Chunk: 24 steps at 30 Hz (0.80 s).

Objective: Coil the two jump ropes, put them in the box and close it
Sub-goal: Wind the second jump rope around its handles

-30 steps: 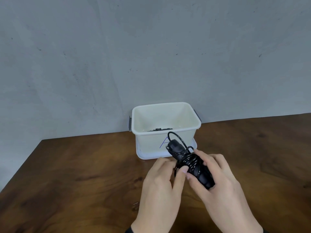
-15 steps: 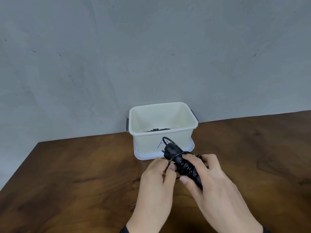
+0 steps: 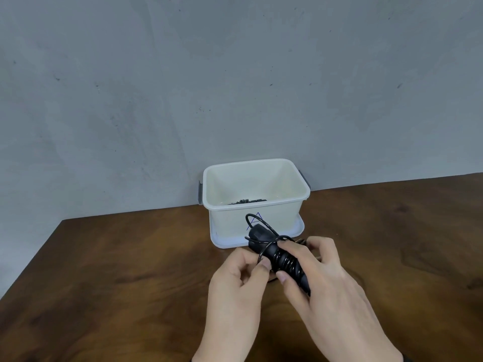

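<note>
An open white plastic box [image 3: 261,223] stands on its white lid [image 3: 298,228] against the wall, a blue mark on its front. Inside it, part of a black jump rope [image 3: 247,201] shows above the front rim. In front of the box my right hand [image 3: 332,283] grips the black handles of the second jump rope [image 3: 277,254], its thin cord wound around them with a loop sticking up toward the box. My left hand [image 3: 237,288] pinches the cord beside the handles.
The wooden table [image 3: 117,270] runs to a grey wall behind the box. Its left edge slants down at the far left. Grey latches [image 3: 200,193] show on the lid's two sides.
Both hands with the wound rope have shifted slightly left and nearer the box. The left hand's fingers have moved to pinch the cord loop.
</note>
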Each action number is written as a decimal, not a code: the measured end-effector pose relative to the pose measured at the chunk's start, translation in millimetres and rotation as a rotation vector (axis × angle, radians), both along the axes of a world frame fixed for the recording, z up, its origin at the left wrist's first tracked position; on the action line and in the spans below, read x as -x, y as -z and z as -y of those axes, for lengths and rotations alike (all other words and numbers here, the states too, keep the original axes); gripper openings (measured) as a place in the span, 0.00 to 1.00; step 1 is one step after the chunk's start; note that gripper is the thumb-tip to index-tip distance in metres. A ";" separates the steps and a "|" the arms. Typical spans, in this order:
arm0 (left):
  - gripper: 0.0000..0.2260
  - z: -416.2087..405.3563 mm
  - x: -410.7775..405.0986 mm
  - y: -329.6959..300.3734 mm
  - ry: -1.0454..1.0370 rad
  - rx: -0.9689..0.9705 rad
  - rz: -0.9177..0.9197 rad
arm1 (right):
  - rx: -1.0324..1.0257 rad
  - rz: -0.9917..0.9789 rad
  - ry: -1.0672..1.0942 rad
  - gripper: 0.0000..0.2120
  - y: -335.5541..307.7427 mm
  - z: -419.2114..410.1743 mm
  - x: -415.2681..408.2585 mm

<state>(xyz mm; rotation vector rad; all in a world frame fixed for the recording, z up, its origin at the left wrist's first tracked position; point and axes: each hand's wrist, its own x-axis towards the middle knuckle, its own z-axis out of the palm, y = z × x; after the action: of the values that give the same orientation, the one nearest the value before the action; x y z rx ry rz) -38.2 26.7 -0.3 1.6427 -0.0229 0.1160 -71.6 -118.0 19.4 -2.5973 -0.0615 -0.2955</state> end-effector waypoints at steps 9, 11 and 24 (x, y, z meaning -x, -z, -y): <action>0.09 0.3 -2.2 7.1 0.094 0.382 -0.185 | 0.057 -0.020 -0.054 0.20 3.5 1.4 -5.5; 0.10 0.0 -1.6 6.4 0.124 0.411 -0.208 | 0.038 -0.022 -0.092 0.21 6.0 2.0 -5.8; 0.11 5.1 -1.7 0.2 0.068 0.379 -0.209 | -0.030 -0.006 -0.042 0.18 14.9 -1.7 -9.9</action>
<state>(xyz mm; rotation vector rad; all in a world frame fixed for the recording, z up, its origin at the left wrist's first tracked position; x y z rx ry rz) -36.5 21.7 -0.4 1.2670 0.0980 -0.0996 -61.8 -116.3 4.5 -2.5635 -0.1081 -0.2713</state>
